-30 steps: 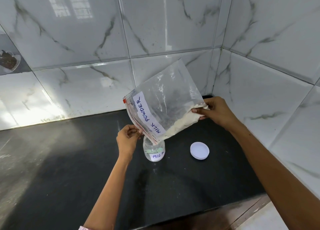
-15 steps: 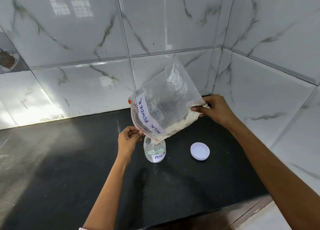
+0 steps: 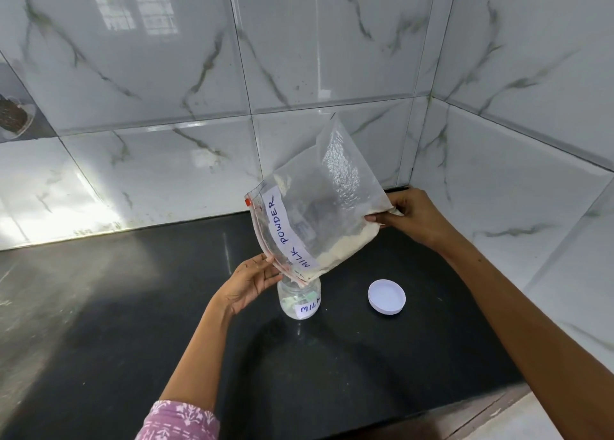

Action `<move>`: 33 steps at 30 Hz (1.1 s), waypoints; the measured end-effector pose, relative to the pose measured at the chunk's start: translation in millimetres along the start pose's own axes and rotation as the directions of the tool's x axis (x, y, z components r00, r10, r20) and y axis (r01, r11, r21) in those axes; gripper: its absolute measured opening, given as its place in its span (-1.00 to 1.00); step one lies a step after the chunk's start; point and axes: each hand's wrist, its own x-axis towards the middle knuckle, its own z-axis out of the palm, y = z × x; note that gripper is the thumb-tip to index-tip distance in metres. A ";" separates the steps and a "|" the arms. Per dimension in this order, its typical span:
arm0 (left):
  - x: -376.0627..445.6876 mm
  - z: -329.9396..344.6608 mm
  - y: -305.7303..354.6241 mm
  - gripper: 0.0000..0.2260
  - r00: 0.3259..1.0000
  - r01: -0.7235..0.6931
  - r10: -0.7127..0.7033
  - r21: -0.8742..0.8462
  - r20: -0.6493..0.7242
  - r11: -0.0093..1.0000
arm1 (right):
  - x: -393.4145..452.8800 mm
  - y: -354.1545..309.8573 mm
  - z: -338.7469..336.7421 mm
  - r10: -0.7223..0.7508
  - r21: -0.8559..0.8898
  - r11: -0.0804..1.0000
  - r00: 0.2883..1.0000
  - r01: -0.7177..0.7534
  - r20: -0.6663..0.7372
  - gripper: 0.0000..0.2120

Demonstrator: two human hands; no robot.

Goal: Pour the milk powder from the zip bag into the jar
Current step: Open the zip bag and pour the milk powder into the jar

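Already the pour looks underway: the zip bag (image 3: 319, 207) is tipped with its open corner lowered into the mouth of the jar (image 3: 300, 298), and a thin pale layer shows at the jar's bottom. Most of the powder (image 3: 345, 245), though, sits banked along the bag's lower edge, so by my reckoning the bulk of the job is left. Whether powder is falling right now I cannot tell.

The left hand (image 3: 249, 283) is beside the bag's mouth, fingers mostly straight, fingertips touching the zip edge just above the jar. The right hand (image 3: 412, 215) pinches the bag's far bottom corner, raised above the mouth so the contents slope down.

The bag is clear plastic, crinkled and mostly empty in its upper part, with a red-trimmed zip strip and a white label reading MILK POWDER. The jar is small and clear, upright on the dark tabletop (image 3: 133, 323), with a label showing MILK. Its white lid (image 3: 387, 297) lies off to the right, apart from the jar, so capping is also left.
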 end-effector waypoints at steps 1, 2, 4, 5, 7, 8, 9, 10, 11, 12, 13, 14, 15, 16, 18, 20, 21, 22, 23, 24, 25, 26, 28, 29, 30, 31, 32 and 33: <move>1.0 -0.2 0.2 -0.71 1.000 -0.001 0.001 0.004 -0.006 1.000 | 0.9 0.6 0.6 0.001 -0.008 1.000 1.000 -0.001 0.006 -0.79; 1.9 -0.8 0.1 -0.71 1.000 -0.004 0.004 0.017 -0.017 1.000 | 1.8 1.0 1.1 0.004 -0.012 1.000 1.000 -0.004 0.011 -0.80; 3.7 -1.6 -1.3 -0.73 0.998 -0.020 0.023 0.065 -0.052 0.998 | 3.4 0.6 1.4 0.010 -0.008 1.000 1.000 -0.010 0.015 -0.82; 4.2 -1.7 -2.5 -0.75 0.996 -0.034 0.042 0.100 -0.074 0.994 | 3.9 0.5 1.3 0.011 -0.004 1.000 1.000 -0.011 0.011 -0.83; 4.5 -1.7 -4.8 -0.84 0.988 -0.081 0.103 0.180 -0.116 0.980 | 4.5 0.1 0.6 0.011 0.002 1.000 1.000 -0.011 -0.011 -0.83; 4.0 -1.3 -5.9 -0.87 0.982 -0.108 0.139 0.220 -0.130 0.969 | 4.6 0.4 0.1 0.016 0.008 1.000 1.000 -0.016 -0.020 -0.83; 3.2 -0.7 -6.8 -0.88 0.975 -0.132 0.171 0.254 -0.139 0.958 | 4.8 0.9 -0.3 0.029 0.018 0.999 0.999 -0.028 -0.022 -0.83; 2.0 -0.2 -7.8 -0.88 0.969 -0.152 0.198 0.280 -0.145 0.948 | 4.7 1.5 -0.9 0.049 0.025 0.999 0.999 -0.048 -0.018 -0.83; 0.8 0.4 -9.1 -0.88 0.964 -0.168 0.220 0.299 -0.150 0.939 | 4.8 1.9 -1.9 0.073 0.026 0.997 0.997 -0.073 -0.012 -0.84; -1.0 0.7 -10.3 -0.89 0.959 -0.184 0.241 0.316 -0.152 0.931 | 5.1 2.1 -3.0 0.096 0.021 0.995 0.995 -0.096 -0.005 -0.86; -2.9 1.4 -11.2 -0.90 0.953 -0.200 0.262 0.333 -0.153 0.921 | 5.4 2.0 -4.1 0.116 0.016 0.993 0.993 -0.116 0.001 -0.88; -4.6 2.2 -11.7 -0.90 0.947 -0.215 0.283 0.353 -0.153 0.910 | 5.6 2.0 -4.8 0.130 0.012 0.991 0.991 -0.130 0.004 -0.90; -6.1 3.1 -12.0 -0.91 0.941 -0.228 0.303 0.374 -0.153 0.899 | 5.4 1.7 -5.2 0.140 0.011 0.990 0.990 -0.140 0.001 -0.91; -7.2 4.1 -12.3 -0.91 0.935 -0.238 0.319 0.392 -0.155 0.889 | 5.2 1.2 -5.2 0.143 0.013 0.990 0.990 -0.143 -0.008 -0.91; -9.8 6.5 -12.9 -0.90 0.926 -0.251 0.343 0.417 -0.160 0.873 | 4.4 -0.1 -3.6 0.142 0.006 0.990 0.990 -0.142 -0.025 -0.91; -12.7 8.4 -13.7 -0.90 0.920 -0.258 0.357 0.437 -0.160 0.861 | 3.4 -0.5 -1.8 0.146 -0.021 0.989 0.989 -0.146 -0.034 -0.92; -14.3 9.3 -14.0 -0.90 0.919 -0.260 0.361 0.445 -0.158 0.857 | 3.0 -0.8 -1.8 0.148 -0.029 0.988 0.988 -0.150 -0.046 -0.92; -15.8 9.7 -14.1 -0.90 0.918 -0.263 0.365 0.453 -0.153 0.852 | 2.7 -1.1 -2.4 0.148 -0.035 0.988 0.987 -0.150 -0.060 -0.93; -17.0 10.1 -14.4 -0.91 0.918 -0.266 0.368 0.459 -0.147 0.848 | 2.4 -1.7 -2.8 0.147 -0.045 0.988 0.987 -0.150 -0.067 -0.93; -18.3 10.4 -14.6 -0.91 0.919 -0.266 0.368 0.465 -0.143 0.844 | 1.9 -2.1 -2.7 0.143 -0.061 0.987 0.987 -0.148 -0.069 -0.92; -19.4 10.7 -14.8 -0.91 0.919 -0.265 0.369 0.471 -0.142 0.841 | 1.4 -2.6 -2.3 0.141 -0.075 0.986 0.987 -0.146 -0.073 -0.91; -20.0 10.7 -15.0 -0.92 0.918 -0.265 0.371 0.474 -0.143 0.840 | 1.0 -3.2 -1.2 0.138 -0.083 0.986 0.988 -0.144 -0.076 -0.91; -20.6 11.3 -15.8 -0.92 0.917 -0.263 0.370 0.472 -0.149 0.842 | -0.3 -5.8 2.9 0.127 -0.106 0.985 0.990 -0.133 -0.064 -0.94; -21.1 12.0 -16.2 -0.92 0.919 -0.259 0.365 0.470 -0.150 0.844 | -0.6 -6.8 4.6 0.120 -0.120 0.985 0.991 -0.127 -0.062 -0.94; -21.3 12.6 -16.7 -0.92 0.920 -0.256 0.363 0.472 -0.151 0.844 | -0.5 -7.7 5.6 0.115 -0.127 0.984 0.991 -0.124 -0.073 -0.94; -21.3 12.6 -17.1 -0.92 0.919 -0.254 0.363 0.475 -0.153 0.843 | 0.3 -9.1 6.0 0.113 -0.127 0.984 0.989 -0.124 -0.090 -0.95; -21.4 12.5 -17.3 -0.92 0.919 -0.251 0.362 0.476 -0.155 0.843 | 0.9 -10.6 6.6 0.110 -0.128 0.984 0.989 -0.123 -0.104 -0.95; -21.7 12.5 -17.5 -0.92 0.920 -0.248 0.359 0.474 -0.159 0.845 | 1.6 -11.9 7.4 0.106 -0.131 0.984 0.988 -0.121 -0.114 -0.96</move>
